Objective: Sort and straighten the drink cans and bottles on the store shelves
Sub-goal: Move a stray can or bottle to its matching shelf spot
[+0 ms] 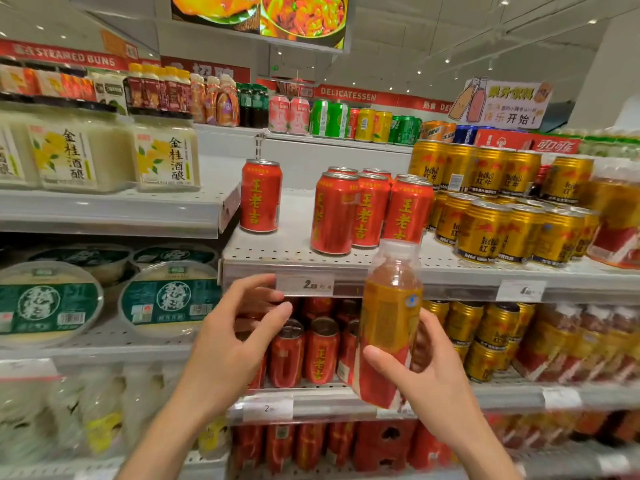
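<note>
Up front, the right hand grips a bottle (label blurred, perhaps tea); the left hand hovers open beside 王老吉 cans and Red Bull cans.

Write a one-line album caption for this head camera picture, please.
Right hand holds a tea bottle before shelves of red cans and gold cans; left hand hovers open.

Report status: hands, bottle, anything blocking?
Right hand grips bottle, upright, off the shelf. Left hand open, empty. Red cans fill shelf behind.
</note>
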Demonstrator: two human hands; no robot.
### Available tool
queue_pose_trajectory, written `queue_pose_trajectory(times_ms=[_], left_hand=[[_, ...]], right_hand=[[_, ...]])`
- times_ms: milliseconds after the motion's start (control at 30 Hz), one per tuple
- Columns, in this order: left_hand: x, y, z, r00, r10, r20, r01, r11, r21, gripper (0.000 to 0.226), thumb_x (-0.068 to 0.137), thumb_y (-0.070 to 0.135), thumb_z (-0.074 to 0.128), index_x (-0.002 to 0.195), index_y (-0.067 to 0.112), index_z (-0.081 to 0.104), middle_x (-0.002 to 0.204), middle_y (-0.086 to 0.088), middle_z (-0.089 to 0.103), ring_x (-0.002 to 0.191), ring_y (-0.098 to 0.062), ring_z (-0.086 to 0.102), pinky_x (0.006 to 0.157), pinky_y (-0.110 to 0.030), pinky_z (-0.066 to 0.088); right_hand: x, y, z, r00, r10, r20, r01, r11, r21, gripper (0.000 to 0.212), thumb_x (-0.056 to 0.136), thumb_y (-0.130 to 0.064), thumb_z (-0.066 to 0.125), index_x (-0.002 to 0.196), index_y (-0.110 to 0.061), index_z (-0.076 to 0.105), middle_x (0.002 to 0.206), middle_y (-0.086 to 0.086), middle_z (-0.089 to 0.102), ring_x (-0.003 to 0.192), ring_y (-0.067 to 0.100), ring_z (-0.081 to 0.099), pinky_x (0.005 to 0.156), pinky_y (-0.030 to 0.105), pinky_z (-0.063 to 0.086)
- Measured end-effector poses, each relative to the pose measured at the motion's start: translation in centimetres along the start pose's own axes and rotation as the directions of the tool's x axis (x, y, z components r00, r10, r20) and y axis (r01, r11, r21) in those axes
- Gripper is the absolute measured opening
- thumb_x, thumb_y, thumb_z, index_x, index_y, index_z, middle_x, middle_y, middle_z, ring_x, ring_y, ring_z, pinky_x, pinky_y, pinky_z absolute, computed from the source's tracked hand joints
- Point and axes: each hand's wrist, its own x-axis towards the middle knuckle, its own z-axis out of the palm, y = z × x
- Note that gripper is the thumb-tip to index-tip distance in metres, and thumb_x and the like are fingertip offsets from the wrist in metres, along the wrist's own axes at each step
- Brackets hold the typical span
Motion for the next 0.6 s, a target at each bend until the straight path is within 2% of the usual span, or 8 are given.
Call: queue_pose_trajectory(times_ms=[67, 200, 333, 467, 600], left_hand=[[-1.9, -1.7, 1.2, 0.996, -0.083, -0.023, 0.083, 0.996, -0.024, 0.039, 0.083, 0.040, 0.068, 0.121, 0.034, 0.062, 0.107, 0.013, 0.072, 0.100, -0.004, 0.068, 0.085, -0.025, 0.055], [-4.3, -4.0, 4.1, 0.981, -0.190, -0.039, 0.190, 0.982, -0.011, 0.041, 0.080, 0.044, 0.067, 0.119, 0.035, 0.062, 0.105, 0.014, 0.072, 0.099, -0.003, 0.068, 0.085, -0.028, 0.055], [-5.0, -3.9, 7.9, 0.977, -0.207, -0.059, 0.209, 0.977, 0.037, 0.041, 0.079, 0.043, 0.067, 0.119, 0.032, 0.062, 0.102, 0.010, 0.072, 0.096, -0.004, 0.068, 0.083, -0.020, 0.054], [-5.2, -3.1, 13.7, 0.979, -0.198, -0.057, 0.201, 0.978, 0.052, 0.038, 0.082, 0.041, 0.068, 0.119, 0.031, 0.062, 0.103, 0.014, 0.072, 0.096, -0.006, 0.068, 0.084, -0.021, 0.052], [-5.2, -1.9, 20.6, 0.980, -0.188, -0.070, 0.191, 0.981, 0.042, 0.036, 0.083, 0.039, 0.068, 0.118, 0.031, 0.063, 0.104, 0.010, 0.073, 0.097, -0.009, 0.068, 0.087, -0.024, 0.054]], right_hand=[[-1.2, 1.8, -0.8, 0.998, 0.054, -0.031, -0.054, 0.999, 0.011, 0.066, 0.068, -0.041, 0.083, 0.126, -0.036, 0.054, 0.108, -0.018, 0.073, 0.098, 0.000, 0.070, 0.082, 0.017, 0.055], [-2.9, 5.5, -3.0, 0.983, 0.147, -0.110, -0.146, 0.989, 0.017, 0.077, 0.063, -0.048, 0.085, 0.131, -0.035, 0.051, 0.108, -0.015, 0.073, 0.096, 0.001, 0.071, 0.085, 0.026, 0.054], [-3.3, 8.4, -6.5, 0.965, 0.194, -0.175, -0.184, 0.980, 0.072, 0.082, 0.064, -0.041, 0.087, 0.136, -0.031, 0.049, 0.112, -0.009, 0.073, 0.099, 0.004, 0.071, 0.088, 0.030, 0.056], [-2.7, 11.0, -11.9, 0.958, 0.218, -0.187, -0.203, 0.974, 0.097, 0.082, 0.063, -0.041, 0.086, 0.135, -0.033, 0.048, 0.111, -0.011, 0.073, 0.096, 0.001, 0.071, 0.083, 0.024, 0.054], [-1.8, 13.9, -17.9, 0.955, 0.236, -0.177, -0.222, 0.970, 0.096, 0.088, 0.055, -0.049, 0.087, 0.134, -0.035, 0.049, 0.115, -0.007, 0.072, 0.104, 0.011, 0.071, 0.095, 0.039, 0.055]])
